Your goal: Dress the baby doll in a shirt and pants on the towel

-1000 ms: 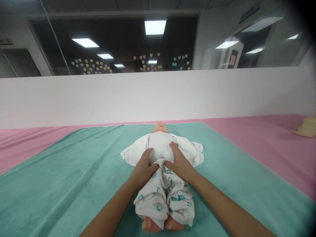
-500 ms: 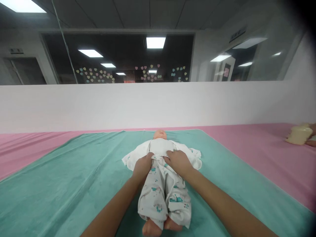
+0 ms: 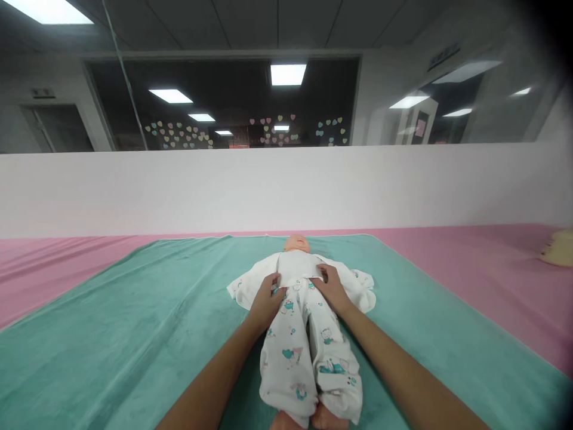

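The baby doll (image 3: 295, 263) lies on its back mid-blanket, legs inside printed white pants (image 3: 290, 364). My left hand (image 3: 267, 301) and right hand (image 3: 330, 291) sit at the waistband, arms angled inward; I can't tell if my fingers (image 3: 271, 286) grip it. A green blanket (image 3: 134, 316) covers the pink mat (image 3: 470, 269).

Counted at centre: one infant doll (image 3: 296, 243) in one white printed sleepsuit (image 3: 304, 352), two feet (image 3: 329, 420) toward 6 o'clock, one left hand (image 3: 267, 303), one right hand (image 3: 330, 289). Beneath: one teal mat (image 3: 134, 298), one pink cover (image 3: 470, 263). At 3 o'clock: one pale yellow object (image 3: 558, 248).
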{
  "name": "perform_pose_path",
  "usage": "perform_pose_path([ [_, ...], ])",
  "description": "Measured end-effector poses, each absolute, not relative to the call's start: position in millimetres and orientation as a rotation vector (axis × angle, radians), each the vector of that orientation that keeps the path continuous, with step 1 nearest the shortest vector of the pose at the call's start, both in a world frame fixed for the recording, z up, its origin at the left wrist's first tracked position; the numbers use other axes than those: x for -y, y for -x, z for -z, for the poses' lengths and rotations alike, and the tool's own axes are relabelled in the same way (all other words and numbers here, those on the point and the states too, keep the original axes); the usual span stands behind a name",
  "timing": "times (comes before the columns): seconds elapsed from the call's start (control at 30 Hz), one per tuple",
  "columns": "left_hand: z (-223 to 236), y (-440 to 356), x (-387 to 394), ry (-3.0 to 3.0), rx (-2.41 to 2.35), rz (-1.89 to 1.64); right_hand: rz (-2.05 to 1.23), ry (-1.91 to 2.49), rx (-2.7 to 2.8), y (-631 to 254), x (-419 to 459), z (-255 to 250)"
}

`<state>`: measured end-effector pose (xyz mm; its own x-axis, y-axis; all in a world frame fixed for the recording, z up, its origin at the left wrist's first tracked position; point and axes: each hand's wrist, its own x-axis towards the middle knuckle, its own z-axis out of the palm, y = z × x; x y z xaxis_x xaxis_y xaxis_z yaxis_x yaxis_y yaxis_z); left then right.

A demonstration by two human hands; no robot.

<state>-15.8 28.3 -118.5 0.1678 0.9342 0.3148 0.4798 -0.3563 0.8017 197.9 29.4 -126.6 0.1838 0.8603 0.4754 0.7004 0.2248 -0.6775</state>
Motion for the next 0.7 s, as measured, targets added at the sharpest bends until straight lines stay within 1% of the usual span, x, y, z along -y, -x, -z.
perform_pose_path([
  [0.2,110,17,-22,-1.873,-1.364,-1.029,-0.682,1.319,1.572,-210,-28,136],
  [0.43,104,27,-25,-1.897,-1.41,-1.1,-0.679,1.351,1.561,-214,-29,137],
  [0.7,115,30,-33,-1.813,-1.409,-1.053,-0.63,1.288,1.512,-216,-21,128],
])
